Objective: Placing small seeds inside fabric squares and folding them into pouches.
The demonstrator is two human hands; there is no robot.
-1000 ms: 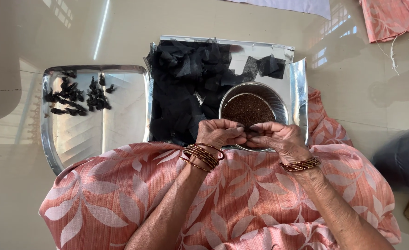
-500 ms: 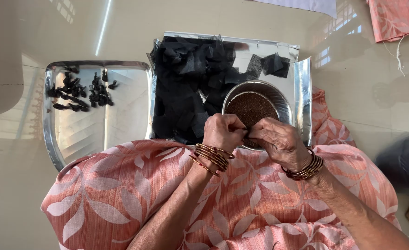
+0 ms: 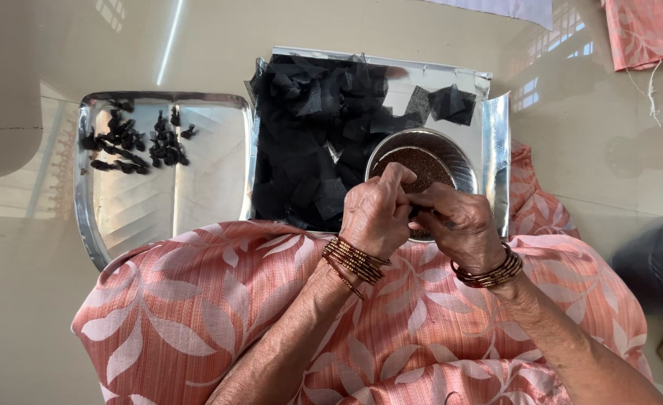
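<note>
Head view. The left hand (image 3: 376,214) and the right hand (image 3: 459,225) meet fingertip to fingertip over the near rim of a steel bowl (image 3: 463,161) of brown seeds. The fingers of both hands are curled and pinched together on something small between them (it is hidden by the fingers, so what they grip cannot be told). The bowl stands at the near right corner of a steel tray (image 3: 496,127), beside a heap of black net pieces (image 3: 309,142) that fills the tray's left and middle parts. A second tray (image 3: 204,187), just left of the first, carries small black bundles (image 3: 132,142) in its far left corner. Both trays rest on the floor (image 3: 39,300) at the edge of the person's pink leaf-patterned lap (image 3: 219,315). Bangles (image 3: 354,259) ring both wrists.
</note>
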